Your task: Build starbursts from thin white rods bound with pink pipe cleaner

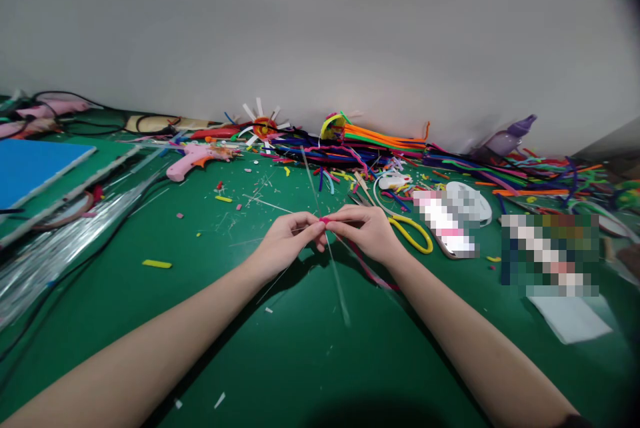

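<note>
Both my hands meet over the middle of the green table. My left hand pinches a thin clear stick that slants down toward me. My right hand pinches the end of a pink pipe cleaner against that stick at a small pink knot between my fingertips. The pipe cleaner trails back under my right wrist. The fingers of both hands are closed.
A heap of coloured pipe cleaners lies along the wall. A pink glue gun sits back left, yellow-handled scissors right of my hands, a blue sheet and shiny foil strips at left. Small scraps litter the table.
</note>
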`<state>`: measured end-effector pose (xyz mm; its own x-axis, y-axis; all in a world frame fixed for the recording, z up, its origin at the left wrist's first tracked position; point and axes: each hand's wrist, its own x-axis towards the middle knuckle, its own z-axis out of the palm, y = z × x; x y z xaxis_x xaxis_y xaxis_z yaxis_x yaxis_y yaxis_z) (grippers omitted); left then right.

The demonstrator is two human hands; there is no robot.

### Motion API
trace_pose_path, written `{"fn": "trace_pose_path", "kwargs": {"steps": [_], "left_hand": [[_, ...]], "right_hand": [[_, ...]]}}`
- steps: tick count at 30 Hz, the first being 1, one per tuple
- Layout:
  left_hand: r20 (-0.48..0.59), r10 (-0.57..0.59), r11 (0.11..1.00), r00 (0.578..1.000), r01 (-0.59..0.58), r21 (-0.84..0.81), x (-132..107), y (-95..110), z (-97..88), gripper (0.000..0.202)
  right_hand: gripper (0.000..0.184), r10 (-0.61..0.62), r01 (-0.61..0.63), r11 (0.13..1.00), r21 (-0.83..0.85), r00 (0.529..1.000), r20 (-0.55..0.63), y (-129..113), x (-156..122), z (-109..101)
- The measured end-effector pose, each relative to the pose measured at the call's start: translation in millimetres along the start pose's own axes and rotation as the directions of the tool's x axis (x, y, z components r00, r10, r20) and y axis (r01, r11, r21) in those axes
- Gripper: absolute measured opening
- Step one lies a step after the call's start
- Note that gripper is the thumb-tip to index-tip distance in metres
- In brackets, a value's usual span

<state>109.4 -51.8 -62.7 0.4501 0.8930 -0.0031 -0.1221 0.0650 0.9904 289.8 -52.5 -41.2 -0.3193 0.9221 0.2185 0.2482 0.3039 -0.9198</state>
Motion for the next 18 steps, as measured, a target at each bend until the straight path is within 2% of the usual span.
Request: {"fn": "trace_pose_path", "kwargs": {"steps": [10, 14, 18], "left_hand": [[-0.126, -0.015, 1.000, 0.992, 0.013, -0.016, -0.7, -3.2, 3.1, 0.018], [-0.133, -0.004, 1.000, 0.991, 0.002, -0.015, -0.6, -6.2, 3.4, 0.018], [-0.121, 0.001, 1.000, 0.993, -0.004, -0.022, -1.1, -6.1, 3.4, 0.018]], "right_hand": [[0.023, -0.013, 0.014, 1.000, -0.006, 0.996, 0.089, 2.1, 0.2, 0.4], [0.026, 0.016, -0.017, 1.000, 0.025, 0.999, 0.037, 5.7, -1.2, 3.9], [0.020, -0.050, 0.050, 0.999, 0.013, 0.999, 0.010, 6.9, -1.7, 4.7]]}}
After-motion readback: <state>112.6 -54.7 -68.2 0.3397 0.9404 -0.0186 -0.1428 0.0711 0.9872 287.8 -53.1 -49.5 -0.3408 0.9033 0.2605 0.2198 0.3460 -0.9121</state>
